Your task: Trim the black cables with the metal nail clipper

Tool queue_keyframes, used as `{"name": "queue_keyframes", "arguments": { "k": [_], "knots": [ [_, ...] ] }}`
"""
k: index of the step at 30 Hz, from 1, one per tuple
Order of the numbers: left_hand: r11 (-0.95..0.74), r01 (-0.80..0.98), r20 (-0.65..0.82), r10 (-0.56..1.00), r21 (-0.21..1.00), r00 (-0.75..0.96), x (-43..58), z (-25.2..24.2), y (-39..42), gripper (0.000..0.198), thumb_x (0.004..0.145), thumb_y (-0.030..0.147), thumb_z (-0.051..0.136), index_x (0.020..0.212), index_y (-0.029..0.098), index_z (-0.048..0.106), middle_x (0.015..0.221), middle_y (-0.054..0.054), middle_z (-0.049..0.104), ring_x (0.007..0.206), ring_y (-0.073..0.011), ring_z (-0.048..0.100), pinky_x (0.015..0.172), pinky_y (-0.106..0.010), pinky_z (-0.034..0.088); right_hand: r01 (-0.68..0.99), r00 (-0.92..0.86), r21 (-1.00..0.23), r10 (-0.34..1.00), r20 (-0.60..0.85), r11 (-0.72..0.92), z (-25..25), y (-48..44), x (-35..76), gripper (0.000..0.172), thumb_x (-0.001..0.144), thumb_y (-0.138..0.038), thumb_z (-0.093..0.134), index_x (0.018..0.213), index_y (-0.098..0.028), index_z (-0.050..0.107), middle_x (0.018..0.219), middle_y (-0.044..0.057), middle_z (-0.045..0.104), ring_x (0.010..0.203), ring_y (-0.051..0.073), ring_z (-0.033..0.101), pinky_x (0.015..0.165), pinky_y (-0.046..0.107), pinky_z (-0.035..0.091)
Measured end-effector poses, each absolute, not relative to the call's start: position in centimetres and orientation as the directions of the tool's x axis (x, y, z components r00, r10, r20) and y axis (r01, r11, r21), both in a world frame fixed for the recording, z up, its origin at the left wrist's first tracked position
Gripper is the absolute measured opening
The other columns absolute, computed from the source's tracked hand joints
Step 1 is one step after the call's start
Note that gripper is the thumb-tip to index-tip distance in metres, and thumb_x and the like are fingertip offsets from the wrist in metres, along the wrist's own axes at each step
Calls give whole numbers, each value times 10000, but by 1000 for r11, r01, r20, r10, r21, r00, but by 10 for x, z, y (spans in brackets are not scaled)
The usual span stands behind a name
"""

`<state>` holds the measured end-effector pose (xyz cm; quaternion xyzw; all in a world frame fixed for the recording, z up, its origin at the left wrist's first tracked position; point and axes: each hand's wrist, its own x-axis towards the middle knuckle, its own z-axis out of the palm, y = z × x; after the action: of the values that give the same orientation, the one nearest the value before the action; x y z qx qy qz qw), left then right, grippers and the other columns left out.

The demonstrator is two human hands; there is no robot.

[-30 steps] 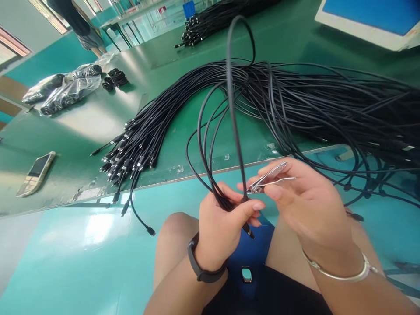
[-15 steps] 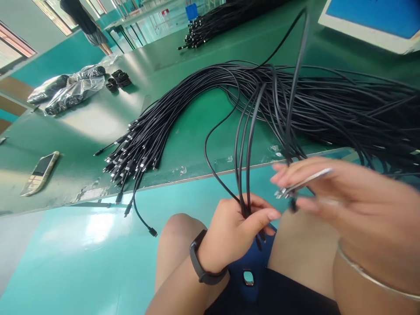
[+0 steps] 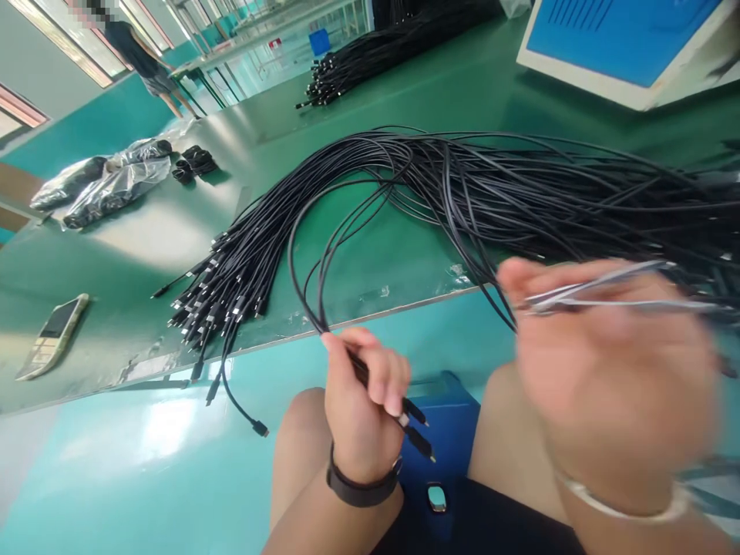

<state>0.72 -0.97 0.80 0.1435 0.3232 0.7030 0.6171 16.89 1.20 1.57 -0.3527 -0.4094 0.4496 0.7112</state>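
Left hand (image 3: 361,405): fingers closed around black cables (image 3: 358,366), two connectors (image 3: 419,441) protruding; the cables cross the near edge of the green tabletop (image 3: 375,254). Right hand (image 3: 613,378): blurred beside metal clippers (image 3: 601,299); finger state cannot be determined.

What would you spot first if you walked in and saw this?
A huge tangle of black cables sprawls across the green workbench. In front of it, the person's left hand grips a few cables with their plugs poking out, while the blurry right hand holds up a slim metal tool on the right.
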Motion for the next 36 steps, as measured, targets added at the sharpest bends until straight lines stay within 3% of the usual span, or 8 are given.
{"name": "queue_keyframes", "arguments": {
  "k": [5,11,15,20,25,29,32,36],
  "knots": [
    [-57,-922,-496,829,384,-257,2,20,2,398,1028,389,340,796,166,575,555,58,504,476,-44,534,526,-158,462,-429,118,-865,966,230,258,-2,-15,96,165,885,-183,647,1020,-271,680,1001,3,689,1131,173,614,1040,353,458],
    [119,-772,-430,878,624,-212,22,12,-14,331,986,423,451,921,181,668,890,-21,683,861,-127,670,824,-245,521,-199,129,-885,907,402,420,-6,-20,94,259,852,-125,659,1065,-272,637,1022,-13,691,1102,163,609,1171,394,284],
    [245,-585,-284,958,774,26,23,6,-23,229,936,340,570,1085,209,686,1208,-59,669,1205,-228,568,992,-320,452,-123,308,-891,870,384,437,-3,-6,110,214,892,-134,622,1041,-284,652,982,-4,689,1067,174,624,1154,430,317],
    [330,-474,-237,940,816,246,16,6,-23,215,936,283,575,1103,207,688,1101,-68,720,1088,-229,632,959,-353,475,-76,416,-910,842,342,407,-2,4,119,138,887,-182,641,986,-276,663,988,18,682,1045,202,629,1086,452,414],
    [230,-321,-199,972,919,128,8,4,-22,189,931,330,582,975,201,714,926,-39,717,870,-176,636,803,-286,496,-199,-1,-958,977,212,208,5,12,136,74,871,-235,678,944,-246,687,995,31,693,1176,228,600,987,380,515],
    [290,-98,-247,916,952,315,-3,15,-20,186,894,331,618,807,192,706,810,-28,688,813,-189,637,772,-294,503,-184,-457,-982,880,130,49,14,15,156,137,806,-255,752,942,-253,730,1006,33,720,1199,275,602,1017,426,509],
    [345,80,-343,827,935,445,-5,21,-19,272,928,304,530,724,190,671,749,-33,676,779,-199,642,758,-310,503,-135,-491,-990,871,37,-34,17,10,161,165,813,-262,739,977,-261,726,1026,34,716,871,221,716,732,335,635],
    [338,158,-371,792,928,485,-1,18,-18,372,962,305,430,691,177,650,765,-63,703,790,-197,643,801,-321,500,-81,-466,-988,882,-78,-130,19,7,160,151,842,-308,705,986,-262,709,974,35,702,614,153,678,343,190,514]
  ]
}}
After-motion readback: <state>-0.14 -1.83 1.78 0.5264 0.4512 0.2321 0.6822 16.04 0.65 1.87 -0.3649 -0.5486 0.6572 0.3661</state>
